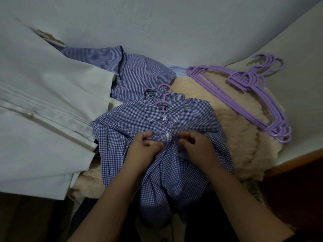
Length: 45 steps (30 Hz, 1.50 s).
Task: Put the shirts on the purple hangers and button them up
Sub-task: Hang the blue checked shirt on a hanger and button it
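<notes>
the checked shirt lies front-up on the fluffy blanket, already on a purple hanger, both the left hand and right hand pinching its placket under the second button; thin, limp cloth, best held near each buttonhole.

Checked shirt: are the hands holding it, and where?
Yes. Both the left hand and right hand pinch the checked shirt along its front button strip, just below the second button.

A cream fluffy blanket lies against a pale blue wall, brown wooden edge at right.
</notes>
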### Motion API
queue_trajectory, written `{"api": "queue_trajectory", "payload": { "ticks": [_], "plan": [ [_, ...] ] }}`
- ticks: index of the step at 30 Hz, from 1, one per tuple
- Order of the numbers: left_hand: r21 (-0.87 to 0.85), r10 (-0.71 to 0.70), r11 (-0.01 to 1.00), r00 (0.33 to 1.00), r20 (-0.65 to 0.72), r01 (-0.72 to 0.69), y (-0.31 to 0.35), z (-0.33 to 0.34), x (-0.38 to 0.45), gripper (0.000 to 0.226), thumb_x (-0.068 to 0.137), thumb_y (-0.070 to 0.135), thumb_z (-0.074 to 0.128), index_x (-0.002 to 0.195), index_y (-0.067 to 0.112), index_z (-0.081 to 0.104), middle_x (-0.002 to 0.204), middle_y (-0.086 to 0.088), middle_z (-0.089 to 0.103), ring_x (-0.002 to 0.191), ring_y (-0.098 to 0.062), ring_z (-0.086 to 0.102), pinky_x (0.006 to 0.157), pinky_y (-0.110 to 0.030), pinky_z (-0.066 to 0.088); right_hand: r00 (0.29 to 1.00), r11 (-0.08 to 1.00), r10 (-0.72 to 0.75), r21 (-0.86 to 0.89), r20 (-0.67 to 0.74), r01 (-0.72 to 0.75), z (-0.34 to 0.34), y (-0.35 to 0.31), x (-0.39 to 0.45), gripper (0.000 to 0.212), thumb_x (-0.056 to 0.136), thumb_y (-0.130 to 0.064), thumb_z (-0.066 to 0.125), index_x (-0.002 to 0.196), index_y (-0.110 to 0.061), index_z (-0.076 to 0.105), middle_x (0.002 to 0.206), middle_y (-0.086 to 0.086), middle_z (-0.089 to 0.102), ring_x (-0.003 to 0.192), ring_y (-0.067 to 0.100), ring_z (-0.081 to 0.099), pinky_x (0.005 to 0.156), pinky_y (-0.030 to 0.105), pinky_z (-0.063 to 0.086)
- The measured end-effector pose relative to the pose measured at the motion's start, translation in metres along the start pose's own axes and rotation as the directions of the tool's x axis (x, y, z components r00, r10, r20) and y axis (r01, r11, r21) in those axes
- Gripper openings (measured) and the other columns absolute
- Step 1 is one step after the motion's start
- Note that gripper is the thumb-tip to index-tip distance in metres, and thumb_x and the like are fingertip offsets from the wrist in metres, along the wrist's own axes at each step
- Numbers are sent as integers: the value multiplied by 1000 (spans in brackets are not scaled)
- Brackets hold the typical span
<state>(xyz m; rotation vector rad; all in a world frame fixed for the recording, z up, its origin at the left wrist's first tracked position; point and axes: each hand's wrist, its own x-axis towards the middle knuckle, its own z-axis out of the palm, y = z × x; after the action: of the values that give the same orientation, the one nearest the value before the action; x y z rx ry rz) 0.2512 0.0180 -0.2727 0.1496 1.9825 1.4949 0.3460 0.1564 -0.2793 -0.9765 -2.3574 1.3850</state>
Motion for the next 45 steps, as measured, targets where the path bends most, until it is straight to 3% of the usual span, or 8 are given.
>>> {"api": "queue_trajectory", "payload": {
  "ticks": [7, 10, 15, 19, 23, 26, 35, 45],
  "plan": [
    [275, 137, 950, 989, 49, -145, -21, -12, -36, 50, 80, 15, 76, 123, 19, 51, 79, 1, 72, 70, -10, 68, 61, -16, 50, 992, 938, -109, -324, 60, 122, -11, 20, -50, 19, 88, -19, 61, 107, -17, 65, 105, -3, 62, 92, 8, 52, 81, 20, 43],
    [153, 129, 980, 991, -24, -124, -20, -4, -45, 45, 82, 12, 74, 121, 18, 52, 75, 0, 72, 58, -8, 64, 51, -14, 47, 996, 976, -86, -202, -39, 76, -5, 10, -56, 7, 90, -14, 58, 93, -18, 64, 87, -10, 60, 74, 2, 50, 61, 10, 35],
    [-103, 43, 993, 998, -52, -49, -28, 14, -52, 44, 84, 5, 71, 121, 15, 50, 74, -1, 66, 51, -5, 57, 48, -18, 47, 993, 953, 121, 277, 18, -121, 13, 0, -58, 18, 88, -3, 59, 77, -18, 62, 77, -2, 62, 65, 7, 54, 60, 19, 42],
    [-115, 37, 992, 996, -81, -46, -38, 19, -50, 43, 85, 7, 70, 122, 16, 50, 76, 1, 68, 60, -8, 61, 58, -23, 51, 989, 966, 146, 212, 35, -150, 17, 5, -60, 34, 91, -1, 49, 71, -23, 64, 77, -6, 63, 66, 9, 56, 62, 26, 48],
    [-174, 12, 984, 996, -91, -28, -40, 22, -47, 44, 85, 6, 70, 122, 17, 49, 84, -5, 70, 69, -14, 63, 68, -29, 53, 990, 957, 142, 251, 22, -143, 20, 4, -60, 17, 88, -5, 56, 86, -18, 67, 80, -5, 63, 72, 7, 57, 65, 21, 45],
    [-194, 10, 981, 996, -86, -27, -42, 22, -45, 45, 84, 7, 70, 122, 18, 49, 88, -6, 72, 70, -14, 65, 68, -28, 54, 989, 961, 144, 235, 13, -143, 22, 6, -58, 16, 85, -14, 66, 101, -12, 68, 88, -6, 64, 82, 9, 60, 73, 20, 49],
    [-258, 22, 965, 997, -68, -39, -45, 19, -46, 41, 85, 7, 69, 120, 20, 50, 85, 0, 74, 74, -13, 67, 72, -26, 55, 998, 994, 63, 90, 12, -64, 30, 11, -59, 6, 86, -14, 66, 90, -15, 69, 84, -8, 64, 75, -2, 57, 62, 4, 42],
    [-313, 34, 949, 999, -29, -41, -44, 21, -47, 37, 88, 7, 65, 120, 18, 49, 76, 1, 72, 69, -14, 64, 69, -28, 53, 989, 960, 139, 237, 57, -148, 26, 9, -54, 12, 87, -12, 64, 98, -11, 70, 82, -9, 64, 74, 1, 59, 61, 7, 43]
  ]
}}
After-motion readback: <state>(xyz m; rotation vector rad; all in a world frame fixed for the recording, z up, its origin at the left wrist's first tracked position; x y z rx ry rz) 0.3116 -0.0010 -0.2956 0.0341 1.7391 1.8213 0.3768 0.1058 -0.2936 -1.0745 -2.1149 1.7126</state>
